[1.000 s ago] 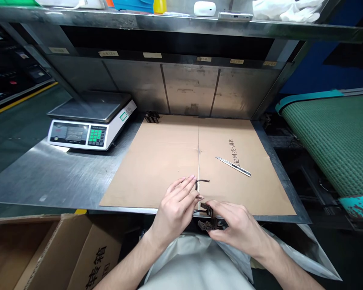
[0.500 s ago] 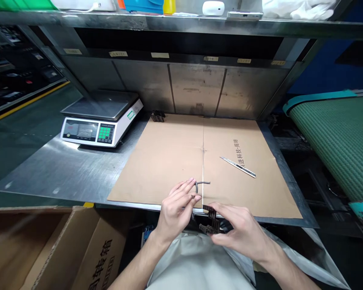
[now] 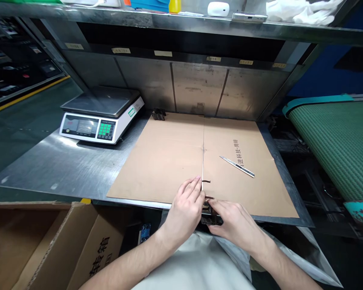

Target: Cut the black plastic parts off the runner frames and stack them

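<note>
My right hand is closed on a small dark slotted part at the front edge of the cardboard sheet. Close against that part is my left hand, fingers together, with a thin dark curved rod sticking out past its fingertips. Most of the rod and the grip on it are hidden behind the fingers. A similar dark slotted part stands at the sheet's back left corner. To the right lies a utility knife with its tip toward the upper left.
A weighing scale stands on the metal bench at left. An open cardboard box sits below the bench at front left. On the right runs a green conveyor belt. A metal shelf crosses overhead.
My left hand has moved right, up against the slotted part, and its fingers now cover most of the rod. The right hand still holds the part, which is turned somewhat.
</note>
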Available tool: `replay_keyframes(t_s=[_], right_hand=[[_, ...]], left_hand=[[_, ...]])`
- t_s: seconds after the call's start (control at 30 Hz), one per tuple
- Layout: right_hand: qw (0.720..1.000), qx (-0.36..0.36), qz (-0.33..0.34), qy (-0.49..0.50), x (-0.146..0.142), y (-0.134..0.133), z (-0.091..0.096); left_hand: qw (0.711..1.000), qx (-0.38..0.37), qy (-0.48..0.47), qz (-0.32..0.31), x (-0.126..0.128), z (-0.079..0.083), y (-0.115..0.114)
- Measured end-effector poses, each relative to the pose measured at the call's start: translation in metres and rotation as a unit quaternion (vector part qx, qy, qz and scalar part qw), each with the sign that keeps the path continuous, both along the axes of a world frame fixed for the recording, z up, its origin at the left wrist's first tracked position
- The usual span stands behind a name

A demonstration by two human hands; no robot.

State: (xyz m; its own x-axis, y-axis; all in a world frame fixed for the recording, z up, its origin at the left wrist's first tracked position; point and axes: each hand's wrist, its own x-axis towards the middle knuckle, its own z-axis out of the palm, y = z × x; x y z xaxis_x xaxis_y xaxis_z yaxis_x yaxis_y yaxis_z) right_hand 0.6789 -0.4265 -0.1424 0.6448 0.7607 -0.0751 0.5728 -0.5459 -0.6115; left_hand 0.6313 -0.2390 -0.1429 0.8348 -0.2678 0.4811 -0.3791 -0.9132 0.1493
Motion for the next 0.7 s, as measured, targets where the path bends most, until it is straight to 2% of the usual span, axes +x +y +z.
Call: replay_keyframes(t_s=[0.1, 0.2, 0.3, 0.43, 0.57, 0.7], right_hand=[[1.000, 0.001, -0.006, 0.002, -0.001, -0.001, -0.002], [0.999, 0.034, -0.030, -0.010, -0.003, -0.006, 0.003], [0.994, 0.070, -0.072, -0.036, -0.007, -0.013, 0.013], [0.984, 0.095, -0.116, -0.093, -0.012, -0.019, 0.025], [0.970, 0.102, -0.157, -0.156, -0.017, -0.023, 0.031], [0.953, 0.123, -0.227, -0.159, -0.027, -0.038, 0.029]], left_hand=[[1.000, 0.002, 0.002, -0.003, 0.002, 0.001, 0.001], [1.000, -0.021, 0.000, 0.012, 0.003, 0.004, 0.014], [0.994, -0.104, -0.002, 0.034, 0.002, 0.002, 0.032], [0.968, -0.234, 0.044, 0.081, -0.005, -0.011, 0.046], [0.928, -0.334, 0.106, 0.123, -0.020, -0.022, 0.043], [0.911, -0.371, 0.153, 0.094, -0.030, -0.025, 0.027]])
